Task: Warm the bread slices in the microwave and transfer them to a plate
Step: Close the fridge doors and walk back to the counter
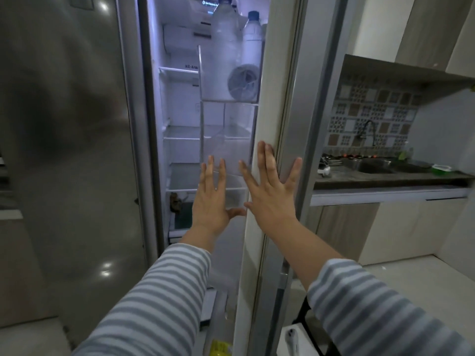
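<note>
Both hands are raised at frame centre. The right hand point(270, 194) is laid flat on the edge of the fridge door point(272, 98), fingers spread wide; the left hand point(212, 199) is held open before the lit shelves point(185, 132), holding nothing. Bottles point(253, 34) are racked upper centre. Bread cannot be seen.

Your right hand point(270, 199) lies flat, fingers spread, on the pale edge of the fridge door point(272, 73), which stands partly open. Your left hand point(209, 201) is stretched out flat just beside it, in front of a clear door bin point(231, 160); you cannot tell whether it touches. The fridge point(180, 140) is lit inside, with glass shelves. A small brown thing point(175, 201) sits low on the left, too dim to tell what it is.
</note>
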Action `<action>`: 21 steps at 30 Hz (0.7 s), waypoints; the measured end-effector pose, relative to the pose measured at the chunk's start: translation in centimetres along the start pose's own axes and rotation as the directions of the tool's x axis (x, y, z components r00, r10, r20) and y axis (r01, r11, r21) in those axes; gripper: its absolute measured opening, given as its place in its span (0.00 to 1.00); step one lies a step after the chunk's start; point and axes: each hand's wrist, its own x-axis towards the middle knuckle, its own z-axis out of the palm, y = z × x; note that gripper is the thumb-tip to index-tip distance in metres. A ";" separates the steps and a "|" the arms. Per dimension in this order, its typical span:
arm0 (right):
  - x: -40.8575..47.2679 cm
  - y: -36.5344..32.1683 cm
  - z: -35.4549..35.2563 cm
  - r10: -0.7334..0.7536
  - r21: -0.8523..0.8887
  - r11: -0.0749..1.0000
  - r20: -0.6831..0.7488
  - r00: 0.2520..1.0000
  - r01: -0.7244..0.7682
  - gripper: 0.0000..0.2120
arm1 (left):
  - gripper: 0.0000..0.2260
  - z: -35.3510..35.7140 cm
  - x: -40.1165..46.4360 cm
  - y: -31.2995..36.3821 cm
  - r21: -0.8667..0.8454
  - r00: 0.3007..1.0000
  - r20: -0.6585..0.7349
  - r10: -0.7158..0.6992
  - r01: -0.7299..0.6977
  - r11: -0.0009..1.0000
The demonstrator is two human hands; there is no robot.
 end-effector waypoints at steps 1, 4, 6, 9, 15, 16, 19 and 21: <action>0.5 -1.1 -0.4 -0.001 0.012 1.000 0.011 1.000 0.001 0.49 | 0.61 -0.3 0.2 -0.9 0.011 1.000 0.013 -0.027 0.027 1.000; 2.4 -4.8 -1.3 0.007 0.091 0.996 0.052 0.999 -0.012 0.50 | 0.58 -0.9 0.8 -3.6 0.063 0.988 0.040 -0.151 0.148 0.987; 3.8 -6.8 -2.0 -0.015 0.151 0.989 0.066 0.998 0.005 0.50 | 0.53 -1.4 1.0 -5.1 0.097 0.980 0.068 -0.189 0.182 0.978; 5.2 -9.1 -3.1 -0.120 0.281 0.953 0.018 0.993 0.110 0.46 | 0.45 -2.8 1.2 -7.4 0.105 0.974 0.144 -0.176 0.162 0.981; 5.1 -10.0 -2.5 -0.137 0.270 0.943 -0.216 0.967 0.194 0.36 | 0.31 -5.0 0.7 -11.0 -0.012 0.997 0.008 -0.078 0.078 0.997; 5.2 -9.9 -2.0 -0.124 0.265 0.948 -0.206 0.971 0.177 0.36 | 0.31 -5.2 0.8 -11.3 -0.018 0.998 0.003 -0.070 0.070 0.997; 6.1 -9.7 -0.5 -0.047 0.281 0.956 -0.125 0.991 0.081 0.39 | 0.32 -5.2 1.2 -12.1 -0.030 0.998 -0.011 -0.059 0.059 0.998; 7.2 -10.2 0.4 -0.012 0.318 0.948 -0.037 0.999 0.023 0.40 | 0.33 -4.9 1.5 -12.6 -0.076 0.999 0.021 -0.047 0.048 0.996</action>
